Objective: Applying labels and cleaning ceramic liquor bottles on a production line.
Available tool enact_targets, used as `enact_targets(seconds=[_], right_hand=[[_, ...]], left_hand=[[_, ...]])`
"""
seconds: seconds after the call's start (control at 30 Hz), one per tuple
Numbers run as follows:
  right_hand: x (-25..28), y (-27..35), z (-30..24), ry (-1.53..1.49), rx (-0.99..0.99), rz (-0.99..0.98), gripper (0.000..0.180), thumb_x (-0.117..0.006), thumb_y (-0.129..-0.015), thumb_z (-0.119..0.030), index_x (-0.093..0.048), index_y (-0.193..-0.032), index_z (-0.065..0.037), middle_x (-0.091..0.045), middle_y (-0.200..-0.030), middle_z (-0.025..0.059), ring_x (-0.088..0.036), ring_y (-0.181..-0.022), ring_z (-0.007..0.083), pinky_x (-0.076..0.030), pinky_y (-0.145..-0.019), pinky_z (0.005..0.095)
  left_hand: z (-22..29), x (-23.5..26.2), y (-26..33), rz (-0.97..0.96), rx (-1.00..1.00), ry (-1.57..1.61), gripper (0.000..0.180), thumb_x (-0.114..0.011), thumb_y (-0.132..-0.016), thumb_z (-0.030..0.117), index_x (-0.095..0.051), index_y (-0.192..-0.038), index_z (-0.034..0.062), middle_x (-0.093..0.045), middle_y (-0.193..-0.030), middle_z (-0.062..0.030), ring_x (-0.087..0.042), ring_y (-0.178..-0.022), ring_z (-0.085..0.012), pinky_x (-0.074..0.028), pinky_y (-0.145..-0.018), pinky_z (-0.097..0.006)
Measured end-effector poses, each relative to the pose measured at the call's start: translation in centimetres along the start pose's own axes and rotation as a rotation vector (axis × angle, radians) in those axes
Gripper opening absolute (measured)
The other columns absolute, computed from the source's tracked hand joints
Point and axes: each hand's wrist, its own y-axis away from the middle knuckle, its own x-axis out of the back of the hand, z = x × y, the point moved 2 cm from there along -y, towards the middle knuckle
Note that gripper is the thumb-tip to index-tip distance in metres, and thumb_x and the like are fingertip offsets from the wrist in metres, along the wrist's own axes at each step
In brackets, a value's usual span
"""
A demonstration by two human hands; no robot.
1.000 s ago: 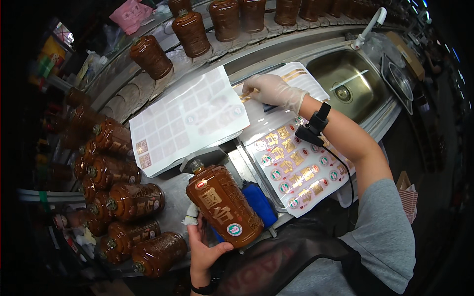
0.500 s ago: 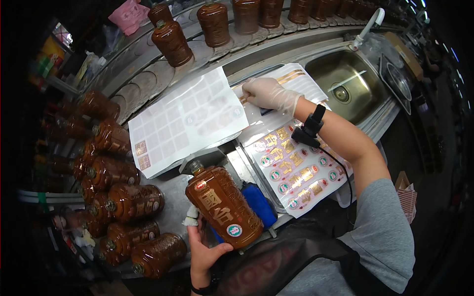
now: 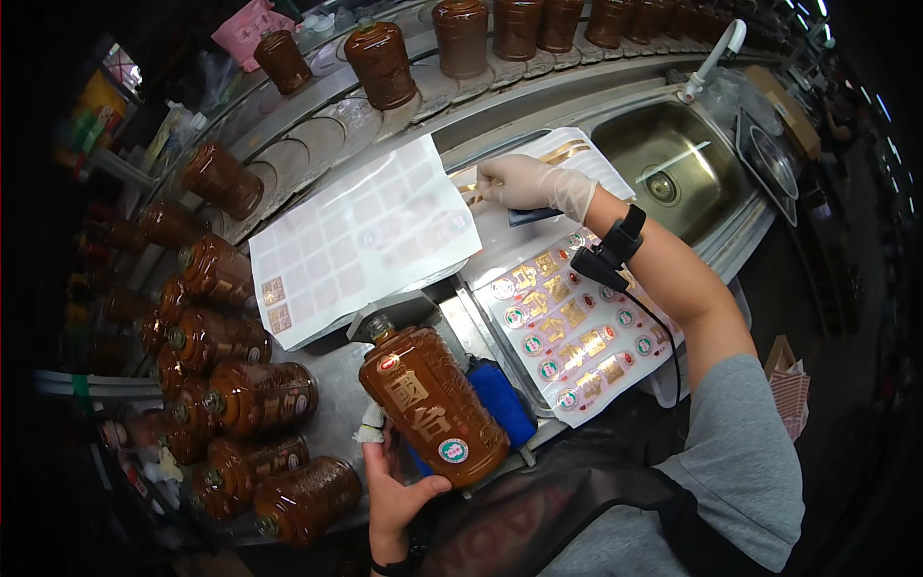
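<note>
In my left hand (image 3: 396, 492) is a brown glazed bottle (image 3: 435, 409) with gold characters, a small red sticker and a round green-and-white sticker. It leans against a blue pad (image 3: 503, 402), and my thumb and fingers close round its lower end. White wrapping (image 3: 369, 423) covers one fingertip. My right hand (image 3: 538, 187), in a pale glove, has its fingers pinched together above a white sheet with gold strips (image 3: 565, 152). What they hold is hidden. A dark blue flat object (image 3: 532, 216) shows beneath that palm. Nearer me lies a sheet of gold and round stickers (image 3: 582, 327).
A mostly bare backing sheet (image 3: 356, 240) lies left of my right hand. Several brown bottles (image 3: 261, 396) lie on their sides at the left. More bottles (image 3: 380, 65) stand on a curved conveyor (image 3: 317, 135) behind. A metal sink (image 3: 673, 159) with a white tap (image 3: 719, 58) is at the right.
Bottles on the conveyor have shifted to the left. My right hand has moved very slightly, uncovering more of the dark blue object. My left hand and its bottle stay almost still.
</note>
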Motion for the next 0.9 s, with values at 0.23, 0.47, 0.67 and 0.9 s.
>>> enact_targets(seconds=[0.23, 0.47, 0.67, 0.9], right_hand=[[2.1, 0.3, 2.0, -0.369, -0.022, -0.124, 0.017, -0.063, -0.089, -0.022, -0.063, -0.092, -0.006, -0.064, -0.089, 0.0004, -0.055, -0.082, 0.0130, -0.044, -0.080, 0.0279], [6.1, 3.3, 2.1, -0.760, 0.039, 0.044, 0.012, -0.065, -0.092, -0.016, -0.060, -0.087, -0.006, -0.065, -0.091, 0.0040, -0.061, -0.091, 0.0107, -0.042, -0.076, 0.0201], [9.1, 5.9, 3.1, -0.793, 0.038, 0.291, 0.018, -0.068, -0.089, -0.014, -0.067, -0.101, -0.002, -0.067, -0.088, 0.0025, -0.057, -0.076, 0.0052, -0.046, -0.071, 0.0203], [11.0, 8.5, 3.4, -0.852, -0.027, 0.423, 0.021, -0.067, -0.090, -0.017, -0.068, -0.106, -0.001, -0.067, -0.087, 0.0000, -0.054, -0.071, 0.0016, -0.043, -0.063, 0.0165]], left_hand=[[0.3, -0.3, 0.0, 0.006, 0.004, 0.045, 0.123, -0.095, -0.059, 0.035, -0.021, -0.149, -0.0020, -0.038, -0.147, -0.0177, -0.038, -0.137, -0.0284, -0.029, -0.114, -0.040], [0.4, -0.5, -0.1, 0.001, -0.005, 0.101, 0.119, -0.095, -0.060, 0.031, -0.023, -0.148, -0.0012, -0.039, -0.146, -0.0171, -0.041, -0.135, -0.0278, -0.032, -0.113, -0.040], [0.4, -0.4, -0.1, -0.007, -0.012, 0.092, 0.118, -0.095, -0.060, 0.030, -0.022, -0.148, -0.0009, -0.039, -0.147, -0.0168, -0.041, -0.135, -0.0273, -0.033, -0.113, -0.040], [0.3, -0.2, 0.0, -0.011, -0.023, 0.059, 0.118, -0.095, -0.061, 0.030, -0.022, -0.148, -0.0010, -0.039, -0.146, -0.0164, -0.041, -0.135, -0.0272, -0.032, -0.113, -0.040]])
